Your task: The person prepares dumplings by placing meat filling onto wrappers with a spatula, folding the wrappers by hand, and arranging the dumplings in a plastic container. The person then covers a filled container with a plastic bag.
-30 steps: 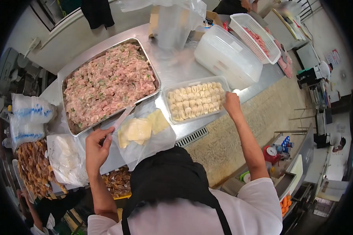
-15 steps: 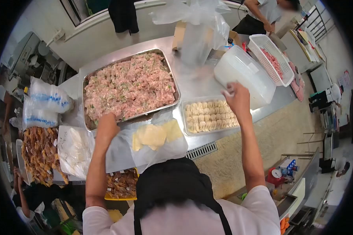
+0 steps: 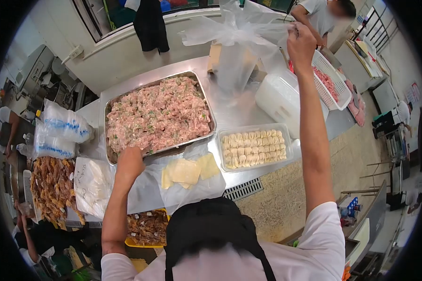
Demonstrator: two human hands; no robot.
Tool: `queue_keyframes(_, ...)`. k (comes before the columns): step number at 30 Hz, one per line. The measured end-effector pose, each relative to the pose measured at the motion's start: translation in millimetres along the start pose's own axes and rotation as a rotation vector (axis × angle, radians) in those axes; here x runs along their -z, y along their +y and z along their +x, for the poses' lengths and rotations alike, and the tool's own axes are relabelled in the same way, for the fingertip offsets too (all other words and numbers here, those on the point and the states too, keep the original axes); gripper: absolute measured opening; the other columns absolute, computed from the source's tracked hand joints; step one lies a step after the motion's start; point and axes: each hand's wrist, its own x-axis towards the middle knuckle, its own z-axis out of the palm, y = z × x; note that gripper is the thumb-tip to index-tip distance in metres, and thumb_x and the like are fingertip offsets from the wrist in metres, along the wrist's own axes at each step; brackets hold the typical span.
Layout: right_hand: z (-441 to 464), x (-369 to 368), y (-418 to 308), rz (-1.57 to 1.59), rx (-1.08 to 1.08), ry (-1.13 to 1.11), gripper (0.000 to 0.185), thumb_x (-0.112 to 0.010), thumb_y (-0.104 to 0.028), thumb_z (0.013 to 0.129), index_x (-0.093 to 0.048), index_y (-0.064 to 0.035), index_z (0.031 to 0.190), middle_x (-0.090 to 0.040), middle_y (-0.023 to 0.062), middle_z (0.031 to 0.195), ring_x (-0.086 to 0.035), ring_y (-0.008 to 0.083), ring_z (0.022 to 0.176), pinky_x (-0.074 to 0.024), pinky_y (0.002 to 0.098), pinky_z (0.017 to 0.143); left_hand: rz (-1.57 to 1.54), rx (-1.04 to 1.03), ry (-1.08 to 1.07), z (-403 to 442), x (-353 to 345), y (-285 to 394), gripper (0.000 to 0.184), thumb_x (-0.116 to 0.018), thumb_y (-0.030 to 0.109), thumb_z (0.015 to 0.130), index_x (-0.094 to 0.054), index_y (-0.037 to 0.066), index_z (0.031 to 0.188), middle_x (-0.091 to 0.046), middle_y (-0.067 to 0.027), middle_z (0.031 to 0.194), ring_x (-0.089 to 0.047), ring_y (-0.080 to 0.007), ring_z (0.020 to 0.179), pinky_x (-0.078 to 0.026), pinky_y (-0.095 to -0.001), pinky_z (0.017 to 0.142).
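Observation:
My right hand (image 3: 301, 47) is raised at the upper right, its fingers pinched on the edge of a clear plastic bag (image 3: 234, 28). The bag stands gathered at the back of the table. My left hand (image 3: 130, 161) is curled at the front edge of a metal tray (image 3: 213, 117) of minced meat with green bits (image 3: 157, 110). What its fingers hold is hidden. Square yellow dough wrappers (image 3: 184, 171) lie on plastic film in front of the tray. Rows of dumplings (image 3: 253, 147) fill a clear plastic container (image 3: 290, 154) to the right.
A translucent plastic box (image 3: 276, 96) lies beyond the dumplings, beside a white basket of pink meat (image 3: 344, 96). Packs of plastic bags (image 3: 63, 126) and dark marinated meat (image 3: 54, 189) are on the left. Another person (image 3: 316, 18) stands at the upper right.
My right hand has moved up and away from above the dumplings to the plastic bag and now pinches its edge. My left hand has stayed by the tray's front edge.

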Motion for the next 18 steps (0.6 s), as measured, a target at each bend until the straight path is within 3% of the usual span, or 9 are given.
queue_keyframes(5,5.2,-8.1,17.5,0.056,0.028,-0.140,0.018,-0.064,-0.014,0.087,-0.073,-0.0084,0.102,-0.072,0.0168,0.099,-0.068,0.0392,0.091,-0.0539,0.0442,0.080,0.025,-0.075,0.104,25.2,-15.8,11.3,0.011,-0.063,0.000,0.073,-0.069,-0.005,0.079,-0.068,-0.0276,0.083,-0.067,-0.0450,0.087,-0.055,-0.0523,0.076)
queue_keyframes(7,4.2,-2.5,17.7,0.162,0.127,-0.204,0.018,-0.066,-0.013,0.086,-0.073,-0.0098,0.103,-0.071,0.0156,0.097,-0.068,0.0380,0.090,-0.0538,0.0433,0.079,0.119,-0.004,-0.066,36.6,10.5,21.3,0.010,-0.064,0.000,0.072,-0.069,-0.006,0.080,-0.067,-0.0292,0.086,-0.067,-0.0453,0.084,-0.054,-0.0526,0.075)
queue_keyframes(11,5.2,6.6,-9.8,0.166,0.235,-0.271,0.017,-0.067,-0.007,0.087,-0.072,-0.0022,0.103,-0.070,0.0157,0.095,-0.067,0.0342,0.087,-0.0520,0.0388,0.079,-0.191,-0.449,0.465,48.3,125.8,117.6,0.007,-0.066,0.001,0.077,-0.067,-0.004,0.082,-0.061,-0.0260,0.085,-0.063,-0.0435,0.084,-0.051,-0.0512,0.076)
queue_keyframes(12,5.9,3.4,-12.7,0.167,0.239,-0.268,0.017,-0.067,-0.007,0.087,-0.072,-0.0022,0.103,-0.070,0.0157,0.095,-0.067,0.0342,0.087,-0.0520,0.0388,0.079,-0.171,-0.495,0.405,66.0,155.4,144.1,0.015,-0.068,0.005,0.082,-0.068,0.001,0.097,-0.063,-0.0166,0.088,-0.061,-0.0382,0.088,-0.049,-0.0470,0.079)
queue_keyframes(13,6.0,-0.2,-15.0,0.206,0.239,-0.286,0.017,-0.069,-0.007,0.085,-0.072,-0.0045,0.101,-0.069,0.0150,0.094,-0.067,0.0355,0.088,-0.0519,0.0408,0.078,-0.254,-0.670,0.618,91.7,166.5,169.0,0.017,-0.069,0.005,0.080,-0.068,0.002,0.097,-0.064,-0.0163,0.090,-0.062,-0.0375,0.087,-0.050,-0.0450,0.078)
queue_keyframes(14,7.1,-3.7,-17.8,0.246,0.241,-0.304,0.018,-0.071,-0.007,0.082,-0.073,-0.0068,0.100,-0.068,0.0142,0.093,-0.066,0.0368,0.089,-0.0517,0.0429,0.077,-0.346,-0.791,0.649,118.1,187.1,197.6,0.020,-0.070,0.005,0.079,-0.069,0.002,0.099,-0.066,-0.0157,0.093,-0.063,-0.0365,0.090,-0.051,-0.0426,0.080)
queue_keyframes(16,8.8,-7.0,-26.3,0.314,0.245,-0.324,0.017,-0.072,-0.008,0.082,-0.073,-0.0068,0.099,-0.067,0.0142,0.092,-0.065,0.0360,0.088,-0.0517,0.0417,0.077,-0.433,-0.975,0.935,174.2,204.5,250.5,0.030,-0.071,0.004,0.077,-0.067,0.004,0.107,-0.067,-0.0148,0.092,-0.065,-0.0364,0.089,-0.052,-0.0441,0.079)
queue_keyframes(18,11.9,-8.3,-32.0,0.382,0.249,-0.341,0.017,-0.073,-0.008,0.082,-0.073,-0.0067,0.099,-0.067,0.0141,0.092,-0.065,0.0351,0.087,-0.0517,0.0405,0.077,-0.280,-0.966,1.083,224.3,211.1,285.1,0.038,-0.072,0.004,0.075,-0.066,0.006,0.112,-0.067,-0.0147,0.087,-0.065,-0.0385,0.087,-0.052,-0.0457,0.079)
